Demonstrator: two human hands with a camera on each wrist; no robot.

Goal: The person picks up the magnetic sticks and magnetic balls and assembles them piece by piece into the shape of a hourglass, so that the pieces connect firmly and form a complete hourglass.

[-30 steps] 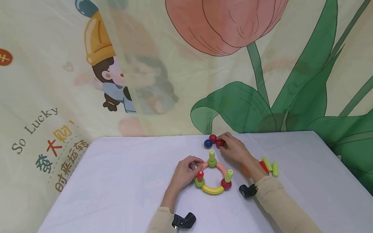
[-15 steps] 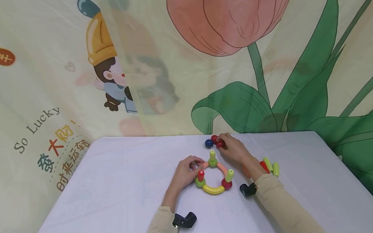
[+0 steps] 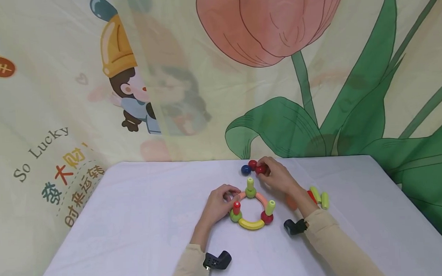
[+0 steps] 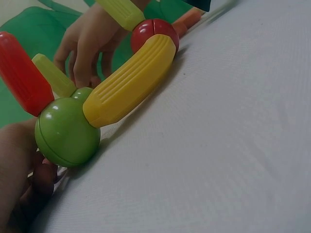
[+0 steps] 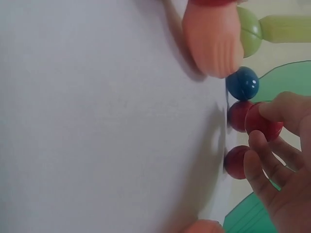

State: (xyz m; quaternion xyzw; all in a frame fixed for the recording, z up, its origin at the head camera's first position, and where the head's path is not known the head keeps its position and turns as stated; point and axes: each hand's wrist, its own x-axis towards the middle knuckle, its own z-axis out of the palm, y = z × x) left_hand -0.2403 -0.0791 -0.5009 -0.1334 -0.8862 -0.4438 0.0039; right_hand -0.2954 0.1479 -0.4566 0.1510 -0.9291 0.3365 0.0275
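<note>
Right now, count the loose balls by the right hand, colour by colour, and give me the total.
Blue ball: 1
Red balls: 3, one of them pinched by the right hand
Total: 4

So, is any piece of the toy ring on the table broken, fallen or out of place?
Nothing stands out. The ring lies closed on the table, with its pegs standing. The left hand holds its edge; the right hand pinches a red ball.
</note>
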